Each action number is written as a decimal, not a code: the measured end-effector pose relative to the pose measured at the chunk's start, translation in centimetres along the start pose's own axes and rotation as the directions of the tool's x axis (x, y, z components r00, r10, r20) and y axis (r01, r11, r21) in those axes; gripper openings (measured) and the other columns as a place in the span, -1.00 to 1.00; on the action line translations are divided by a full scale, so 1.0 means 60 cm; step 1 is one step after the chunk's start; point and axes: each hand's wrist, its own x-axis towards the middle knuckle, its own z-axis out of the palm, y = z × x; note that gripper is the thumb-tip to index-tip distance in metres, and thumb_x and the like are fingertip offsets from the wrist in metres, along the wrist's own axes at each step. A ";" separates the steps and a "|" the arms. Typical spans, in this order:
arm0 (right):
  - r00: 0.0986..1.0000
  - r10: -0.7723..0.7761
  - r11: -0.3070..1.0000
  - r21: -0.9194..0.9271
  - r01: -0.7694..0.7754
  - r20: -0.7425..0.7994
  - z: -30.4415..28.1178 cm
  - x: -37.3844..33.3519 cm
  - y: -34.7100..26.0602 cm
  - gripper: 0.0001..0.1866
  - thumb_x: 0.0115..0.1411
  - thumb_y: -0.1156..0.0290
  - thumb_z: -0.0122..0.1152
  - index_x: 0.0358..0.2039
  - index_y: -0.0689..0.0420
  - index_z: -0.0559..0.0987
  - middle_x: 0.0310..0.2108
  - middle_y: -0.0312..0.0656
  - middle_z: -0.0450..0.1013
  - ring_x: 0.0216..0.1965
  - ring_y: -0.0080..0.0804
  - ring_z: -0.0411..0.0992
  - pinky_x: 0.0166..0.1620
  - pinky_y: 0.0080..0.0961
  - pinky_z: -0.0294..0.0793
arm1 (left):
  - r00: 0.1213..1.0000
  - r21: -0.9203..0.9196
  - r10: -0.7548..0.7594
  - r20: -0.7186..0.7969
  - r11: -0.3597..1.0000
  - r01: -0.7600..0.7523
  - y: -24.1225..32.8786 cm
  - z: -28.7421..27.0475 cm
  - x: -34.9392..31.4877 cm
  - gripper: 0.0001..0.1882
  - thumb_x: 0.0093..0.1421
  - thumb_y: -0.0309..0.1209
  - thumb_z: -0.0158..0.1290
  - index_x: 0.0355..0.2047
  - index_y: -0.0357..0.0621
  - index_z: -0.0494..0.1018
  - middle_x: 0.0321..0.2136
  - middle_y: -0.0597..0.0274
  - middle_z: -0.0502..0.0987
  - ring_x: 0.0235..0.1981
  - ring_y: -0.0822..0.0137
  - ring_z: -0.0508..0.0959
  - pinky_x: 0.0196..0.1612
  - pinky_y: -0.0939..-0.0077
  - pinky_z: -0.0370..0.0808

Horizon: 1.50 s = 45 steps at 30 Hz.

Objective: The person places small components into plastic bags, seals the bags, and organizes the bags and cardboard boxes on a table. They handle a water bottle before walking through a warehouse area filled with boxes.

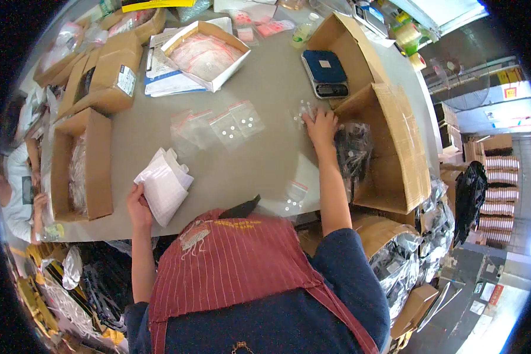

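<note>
Left hand: the left hand (138,203) is gripping the edge of some folded white sheets (164,186), thumb on top, at the near left part of the bench (248,171).
White sheets: they are slanting up and away from the left hand, over the bench; whether they are paper or film is hard to tell.
Right hand: the right hand (323,127) is reaching palm down with its fingers slightly spread, the tips being at some small clear pieces (304,109); whether it is pinching any of them, I cannot tell.
Clear bags: a row of flat, red-edged clear bags (239,118) is lying mid-bench, between the two hands and farther out, with small white discs (230,127) showing on the right-hand ones.
Near bag: another clear bag (297,190) with white discs is lying near the bench's front edge, to the left of the right forearm.
Scale: a dark blue scale (324,66) is standing just beyond the right hand.
Right carton: an open cardboard carton (398,135) is lying to the right of that hand, with black plastic (354,147) bunching at its mouth.
White box: a shallow white box (233,71) is holding a heap of red-edged bags (203,53) and resting partly on papers (177,85).
Left carton: an open carton (97,165) is holding clear plastic (78,171).
Co-worker: another person's arm (39,206) is showing beyond that carton.
</note>
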 end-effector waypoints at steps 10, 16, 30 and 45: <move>0.689 -0.178 0.562 0.647 -0.516 0.703 -0.184 -0.060 -0.030 -0.74 0.18 0.27 0.26 -0.22 0.16 0.52 0.05 0.03 0.40 0.07 -0.11 0.35 0.07 -0.25 0.35 | 0.999 0.006 0.022 -0.029 1.000 -0.021 0.007 -0.014 0.003 -0.72 0.35 -0.45 -0.03 0.01 -0.34 0.41 -0.04 0.18 0.52 0.03 0.33 0.49 0.14 0.42 0.40; 0.564 -0.527 0.848 0.353 0.395 0.636 -0.226 -0.215 0.021 -0.85 0.15 0.42 0.26 -0.28 0.13 0.50 0.26 0.11 0.22 0.29 0.09 0.17 0.14 -0.18 0.41 | 0.996 0.004 0.051 -0.073 0.999 -0.051 0.013 0.036 -0.017 -0.73 0.34 -0.46 -0.02 -0.01 -0.35 0.41 -0.06 0.18 0.52 -0.04 0.34 0.50 0.10 0.43 0.42; 0.822 -0.509 0.627 0.765 0.149 0.256 -0.085 -0.087 -0.198 -0.57 0.07 0.42 0.29 -0.02 0.08 0.42 -0.23 0.05 0.49 -0.21 0.06 0.50 -0.15 -0.22 0.53 | 0.990 0.076 0.122 -0.077 0.990 -0.116 0.009 0.072 -0.034 -0.82 0.34 -0.46 -0.05 -0.13 -0.27 0.46 -0.19 0.21 0.57 -0.15 0.33 0.57 -0.02 0.44 0.51; 0.519 -0.789 0.614 0.405 0.678 0.328 -0.061 -0.084 -0.260 -0.57 0.02 0.47 0.21 -0.08 -0.23 0.60 0.08 -0.23 0.35 0.14 -0.04 0.25 0.17 -0.01 0.27 | 0.973 0.024 0.129 -0.192 0.992 -0.127 0.018 0.111 -0.051 -0.89 0.27 -0.46 0.04 -0.42 -0.14 0.41 -0.40 0.32 0.51 -0.38 0.41 0.53 -0.26 0.45 0.54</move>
